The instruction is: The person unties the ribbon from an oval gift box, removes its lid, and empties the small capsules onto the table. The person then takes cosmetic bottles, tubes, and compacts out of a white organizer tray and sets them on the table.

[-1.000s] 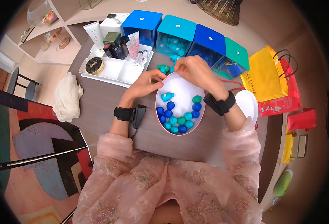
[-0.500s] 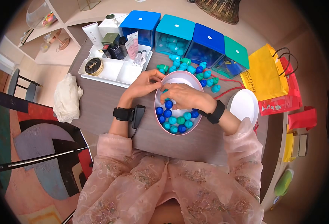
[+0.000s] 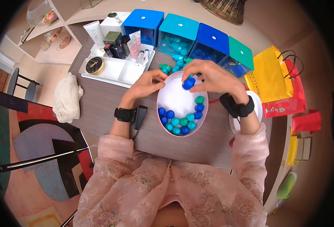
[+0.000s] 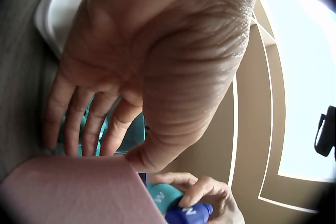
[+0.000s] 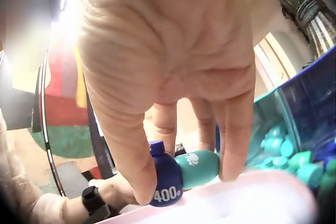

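Note:
An oval pink box [image 3: 158, 113] with a white inside stands before me on the table. Small blue, teal and green bottles [image 3: 183, 121] line its near end and sides. My right hand [image 3: 212, 75] is over its far right part, pinching a dark blue bottle [image 5: 167, 184] marked 400 and a teal bottle [image 5: 198, 169] between thumb and fingers. The teal one is mostly hidden in the head view. My left hand [image 3: 146, 84] touches the box's far left side, fingers [image 4: 94, 129] extended along it and thumb at the rim.
Loose teal and green bottles [image 3: 178, 62] lie behind the box. Lidded bins [image 3: 178, 28] stand in a row at the back. A white cosmetics tray [image 3: 114, 77] is at left, with a crumpled white bag [image 3: 66, 100] nearby. A white lid [image 3: 236, 123] and yellow bag [image 3: 269, 75] are at right.
My right hand went from the far rim into the box's left part, then back up and right with a blue and a teal bottle from there. My left hand has stayed in place.

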Motion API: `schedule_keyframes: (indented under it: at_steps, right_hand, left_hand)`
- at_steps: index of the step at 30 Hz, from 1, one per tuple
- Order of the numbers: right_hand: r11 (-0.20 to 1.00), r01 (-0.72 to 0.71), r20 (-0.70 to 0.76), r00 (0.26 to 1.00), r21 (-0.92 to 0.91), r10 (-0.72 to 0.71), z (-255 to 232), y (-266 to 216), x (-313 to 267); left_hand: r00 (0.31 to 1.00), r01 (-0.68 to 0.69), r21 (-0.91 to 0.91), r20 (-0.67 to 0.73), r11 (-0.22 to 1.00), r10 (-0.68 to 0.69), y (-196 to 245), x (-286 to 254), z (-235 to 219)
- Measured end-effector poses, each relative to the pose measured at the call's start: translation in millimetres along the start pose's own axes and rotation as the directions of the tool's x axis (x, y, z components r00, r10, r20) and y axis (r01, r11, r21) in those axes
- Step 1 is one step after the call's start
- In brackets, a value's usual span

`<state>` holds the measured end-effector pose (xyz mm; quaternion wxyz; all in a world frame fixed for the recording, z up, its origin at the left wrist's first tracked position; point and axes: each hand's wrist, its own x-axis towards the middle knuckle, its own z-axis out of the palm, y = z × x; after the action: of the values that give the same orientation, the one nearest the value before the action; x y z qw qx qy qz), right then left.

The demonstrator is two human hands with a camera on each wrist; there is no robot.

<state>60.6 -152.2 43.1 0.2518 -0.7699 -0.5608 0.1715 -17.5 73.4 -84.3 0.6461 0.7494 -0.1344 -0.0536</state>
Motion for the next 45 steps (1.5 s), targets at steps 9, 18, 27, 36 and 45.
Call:
schedule_keyframes:
  at_steps: [9, 18, 27, 36, 45]
  right_hand:
    - [0.943, -0.263, -0.233, 0.949, -0.205, 0.214, 7, 76, -6]
    - [0.9, -0.401, -0.351, 0.878, -0.172, 0.324, 1, 35, -9]
    - [0.862, -0.135, 0.327, 0.888, -0.488, 0.324, 51, -4, -35]
    - [0.838, -0.086, 0.36, 0.876, -0.539, 0.321, 51, -16, -31]
    - [0.803, -0.028, 0.236, 0.949, -0.595, 0.208, 71, -2, -38]
  left_hand:
    - [1.0, 0.001, 0.012, -0.012, 1.0, -0.001, 0, 0, 0]
    - [1.0, -0.007, 0.016, -0.017, 1.0, 0.007, 0, 0, -1]
    - [1.0, -0.005, 0.018, -0.016, 1.0, 0.006, -3, 1, -1]
    - [1.0, -0.003, 0.029, -0.017, 1.0, 0.004, -3, 1, -1]
    - [0.997, -0.05, 0.023, -0.053, 0.998, 0.051, -4, 2, 0]
